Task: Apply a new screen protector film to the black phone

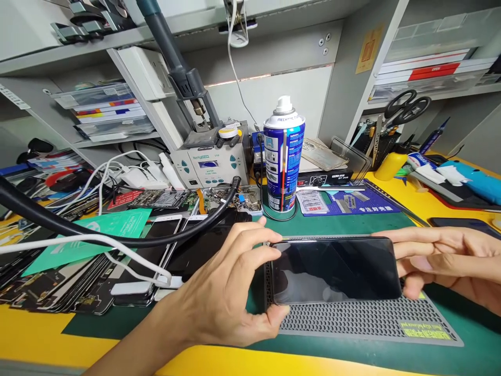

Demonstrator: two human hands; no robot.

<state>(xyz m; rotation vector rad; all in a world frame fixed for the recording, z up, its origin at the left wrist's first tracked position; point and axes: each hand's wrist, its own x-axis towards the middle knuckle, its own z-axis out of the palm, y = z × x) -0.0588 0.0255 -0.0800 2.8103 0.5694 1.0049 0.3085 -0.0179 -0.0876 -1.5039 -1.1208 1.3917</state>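
Crosswise stretches the phone (336, 271), screen facing the camera, both hands (223, 290) (456, 263) holding its ends.

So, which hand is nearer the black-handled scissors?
Right. The right hand is below and in front of the scissors; the left hand, gripping the smartphone, is much farther left.

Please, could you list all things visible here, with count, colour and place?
Phone: 1, black, front centre
Perforated pad: 1, grey, beneath the phone
Table: 1, yellow, bottom foreground
Mat: 1, green, on the table
Spray can: 1, mostly blue, behind the phone
Control station: 1, grey, left of the can
Scissors: 1, black-handled, right rear
Phone parts: many, mostly dark, left
Cables: several, black and white, left
Shelves: several, grey, back
Other small items: uncounted, mixed colours, throughout
Left hand: 1, bare, gripping phone's left end
Right hand: 1, bare, at phone's right end
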